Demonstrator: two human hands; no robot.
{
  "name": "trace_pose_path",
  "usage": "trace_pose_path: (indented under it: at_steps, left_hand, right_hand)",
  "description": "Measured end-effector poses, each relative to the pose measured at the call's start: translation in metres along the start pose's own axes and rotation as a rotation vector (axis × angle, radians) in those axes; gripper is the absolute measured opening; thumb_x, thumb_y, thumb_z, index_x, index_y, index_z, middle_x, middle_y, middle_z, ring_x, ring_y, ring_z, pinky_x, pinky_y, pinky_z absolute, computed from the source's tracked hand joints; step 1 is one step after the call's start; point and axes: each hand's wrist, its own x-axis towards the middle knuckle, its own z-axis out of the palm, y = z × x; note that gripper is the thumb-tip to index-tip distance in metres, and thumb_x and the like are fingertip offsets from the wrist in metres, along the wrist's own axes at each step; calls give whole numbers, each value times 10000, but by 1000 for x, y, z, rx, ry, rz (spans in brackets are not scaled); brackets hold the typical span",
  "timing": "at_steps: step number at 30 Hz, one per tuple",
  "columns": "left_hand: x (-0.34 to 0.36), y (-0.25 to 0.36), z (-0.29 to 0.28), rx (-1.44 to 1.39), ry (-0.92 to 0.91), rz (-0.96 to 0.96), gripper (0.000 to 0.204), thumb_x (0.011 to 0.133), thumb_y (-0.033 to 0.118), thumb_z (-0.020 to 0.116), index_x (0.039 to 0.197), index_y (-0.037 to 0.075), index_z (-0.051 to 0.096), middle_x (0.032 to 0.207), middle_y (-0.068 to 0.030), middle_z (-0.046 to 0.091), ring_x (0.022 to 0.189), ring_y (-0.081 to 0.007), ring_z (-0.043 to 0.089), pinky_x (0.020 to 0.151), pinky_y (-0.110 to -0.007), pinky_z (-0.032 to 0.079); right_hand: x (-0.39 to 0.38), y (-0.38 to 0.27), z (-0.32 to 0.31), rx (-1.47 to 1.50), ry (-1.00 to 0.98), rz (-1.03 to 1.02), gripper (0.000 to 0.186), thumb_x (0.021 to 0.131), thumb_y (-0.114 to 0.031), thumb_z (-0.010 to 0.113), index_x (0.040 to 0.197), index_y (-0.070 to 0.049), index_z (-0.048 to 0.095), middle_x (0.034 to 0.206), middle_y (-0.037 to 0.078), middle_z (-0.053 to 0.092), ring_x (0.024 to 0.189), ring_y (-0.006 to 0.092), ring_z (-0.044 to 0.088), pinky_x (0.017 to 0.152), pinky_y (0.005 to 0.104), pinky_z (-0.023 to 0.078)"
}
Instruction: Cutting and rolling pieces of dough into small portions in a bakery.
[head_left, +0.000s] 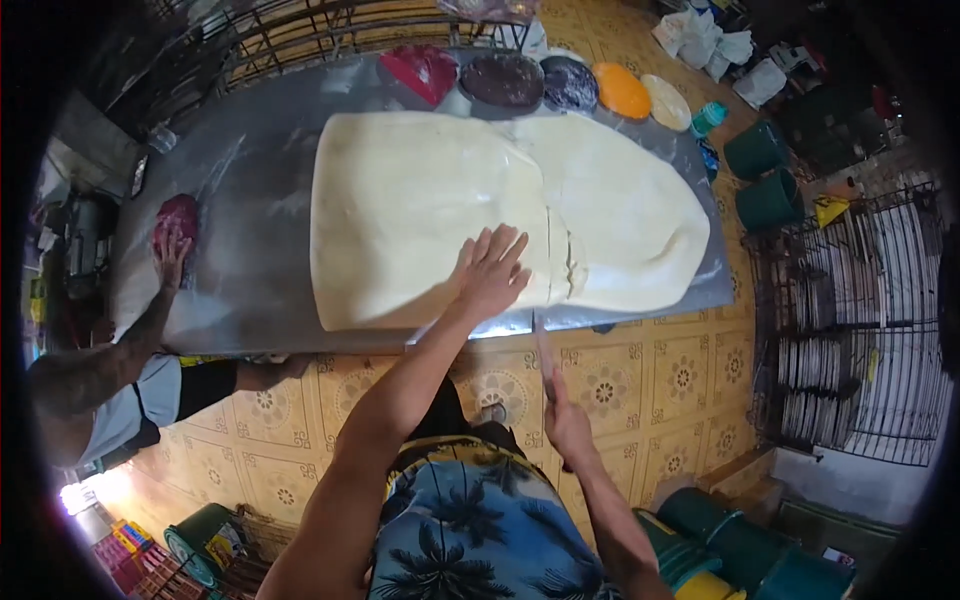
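A big, thick slab of smooth cream-coloured, dough-like material (420, 190) covers the middle and right of the metal table (250, 270). A cut line with a torn, ragged edge runs across it, right of centre. My left hand (492, 272) lies on the slab with fingers stretched out, just left of that cut. Below the table's near edge, my right hand (568, 430) is closed around the handle of a long knife (545, 355). Its blade points away from me, toward the near end of the cut; the tip is hard to make out.
At the left, a co-worker's hand (172, 255) rests on a dark red lump (178, 215). Along the far edge sit red (425, 75), dark maroon (503, 80), blackish (570, 85), orange (622, 91) and cream (666, 103) lumps. Green bins (770, 200) and a rack (860, 350) stand right.
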Motion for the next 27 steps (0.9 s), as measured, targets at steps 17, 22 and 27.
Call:
trace_pose_path:
  at_steps: [17,22,27]
  left_hand:
    - [-12,-34,-16,141,70,45,696,929,518,644,1535,213,486,1619,-115,393,1524,-425,269,1209,-662,186]
    - [-13,-34,2,181,174,35,651,1005,553,496,1569,232,445,1669,-74,331,1550,-387,235,1236,-634,127]
    - [-17,-24,10,351,106,-26,647,1052,555,387,1628,268,325,1701,-42,274,1577,-363,171,1257,-604,53]
  right_hand:
    - [406,-82,-126,-118,66,31,784,956,-195,539,1648,-191,170,1125,367,673,985,509,691,920,575,543]
    - [270,-48,-82,-188,13,-50,808,957,-184,551,1651,-146,138,958,355,696,912,520,694,825,585,563]
    - [89,-28,4,70,100,-80,762,969,-83,528,1644,-133,177,899,333,680,796,519,657,727,598,514]
